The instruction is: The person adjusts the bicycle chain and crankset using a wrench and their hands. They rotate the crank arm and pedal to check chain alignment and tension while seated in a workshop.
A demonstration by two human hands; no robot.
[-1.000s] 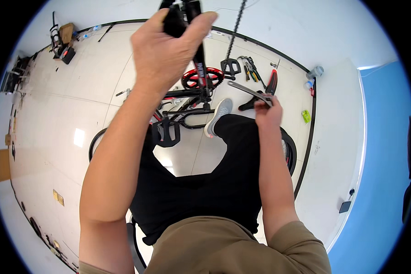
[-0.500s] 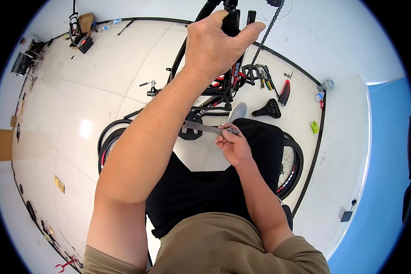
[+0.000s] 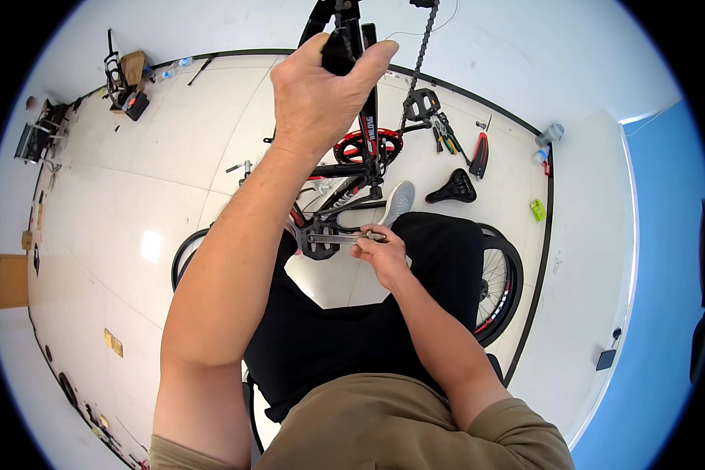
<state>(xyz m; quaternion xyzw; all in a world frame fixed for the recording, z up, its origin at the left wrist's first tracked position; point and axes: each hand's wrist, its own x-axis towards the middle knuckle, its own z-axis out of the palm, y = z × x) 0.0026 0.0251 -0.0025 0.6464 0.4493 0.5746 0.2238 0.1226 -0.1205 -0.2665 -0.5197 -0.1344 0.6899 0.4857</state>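
Observation:
My left hand [image 3: 313,102] is closed round a black part [image 3: 338,51] high on the bicycle frame [image 3: 368,125], which stands before me with a red chainring [image 3: 348,150] and a hanging chain [image 3: 421,55]. My right hand [image 3: 380,254] holds a long silver wrench [image 3: 337,239] almost level. Its far end lies at the black pedal [image 3: 319,250] low on the frame, just left of that hand; I cannot tell if it is fitted on anything. My left forearm hides part of the frame, and my grey shoe [image 3: 401,200] shows behind the pedal.
Wheels [image 3: 503,298] lie either side of my legs. Right of the frame are a saddle [image 3: 458,186], hand tools [image 3: 444,135] and a red-black mudguard [image 3: 480,154]. Bottles [image 3: 548,135] stand by the right wall. A cardboard box [image 3: 131,66] sits at the back left, a green packet [image 3: 537,210] at the right.
My right hand has brought the wrench down and leftward from beside my right knee to the pedal. My left hand still grips the frame part, which shifted right, then back a little.

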